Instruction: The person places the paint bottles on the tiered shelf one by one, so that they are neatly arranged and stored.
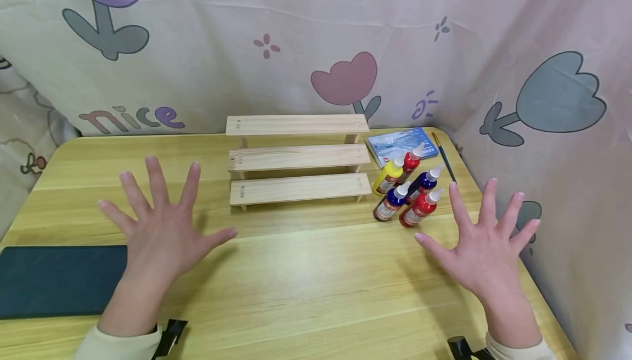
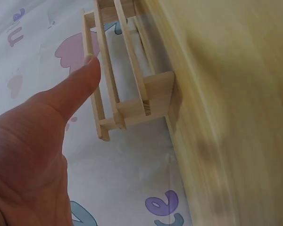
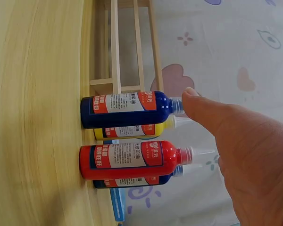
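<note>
Pale fabric [image 1: 207, 74] printed with tulips, small flowers and the word "nice" hangs behind and to the right of a light wood-grain table [image 1: 321, 277]. On that table, near its back edge, stands a three-tier wooden stand [image 1: 298, 158], its shelves stepping upward toward the fabric.

To the stand's left and nearer the viewer, the left hand [image 1: 160, 234] hangs over the table, fingers straight and spread wide apart, thumb pointing toward the stand's side. Left of the stand and farther forward lies a dark flat mat [image 1: 59, 280], partly hidden by that hand and wrist.

Right of the stand and nearer the viewer, the right hand [image 1: 484, 253] mirrors the pose, its fingers straight and fanned apart, with the thumb near the bottles.

Just beside the stand's right end, five upright bottles with clear nozzles cluster together: yellow bottle [image 1: 387, 178], rear red bottle [image 1: 411, 163], rear blue bottle [image 1: 422, 185], front blue bottle [image 1: 389, 205] and front red bottle [image 1: 417, 211]. Behind them, also right of the stand, lies a blue booklet [image 1: 395, 141]; farther right of the stand rests a slim brush [image 1: 445, 158].
</note>
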`<state>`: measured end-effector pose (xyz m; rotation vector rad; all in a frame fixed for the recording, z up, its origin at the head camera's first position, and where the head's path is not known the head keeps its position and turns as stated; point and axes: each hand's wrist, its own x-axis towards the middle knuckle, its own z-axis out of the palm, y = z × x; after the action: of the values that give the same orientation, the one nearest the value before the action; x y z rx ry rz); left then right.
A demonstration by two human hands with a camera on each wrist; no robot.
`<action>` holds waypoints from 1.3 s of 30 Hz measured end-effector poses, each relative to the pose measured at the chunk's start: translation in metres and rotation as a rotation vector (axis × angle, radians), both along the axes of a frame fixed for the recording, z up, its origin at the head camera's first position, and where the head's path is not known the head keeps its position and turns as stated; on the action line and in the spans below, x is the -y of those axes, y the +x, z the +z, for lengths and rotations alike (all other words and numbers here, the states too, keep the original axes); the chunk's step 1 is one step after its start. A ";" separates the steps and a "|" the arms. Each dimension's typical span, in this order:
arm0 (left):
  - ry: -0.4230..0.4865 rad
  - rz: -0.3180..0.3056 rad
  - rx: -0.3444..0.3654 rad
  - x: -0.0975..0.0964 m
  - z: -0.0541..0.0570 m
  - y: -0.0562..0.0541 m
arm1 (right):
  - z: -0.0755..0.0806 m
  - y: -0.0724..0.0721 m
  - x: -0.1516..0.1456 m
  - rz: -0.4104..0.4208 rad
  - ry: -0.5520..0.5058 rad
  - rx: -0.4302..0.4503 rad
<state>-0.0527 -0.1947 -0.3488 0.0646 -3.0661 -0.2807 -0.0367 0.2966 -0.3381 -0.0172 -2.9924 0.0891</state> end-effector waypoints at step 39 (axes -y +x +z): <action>1.189 0.014 -0.037 -0.040 -0.063 -0.077 | -0.051 -0.044 0.005 -0.213 -1.189 -0.184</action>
<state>-0.1296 -0.1547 -0.4113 0.1217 -2.3789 -1.9487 -0.0806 0.2917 -0.3895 -0.4122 -2.2824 1.6521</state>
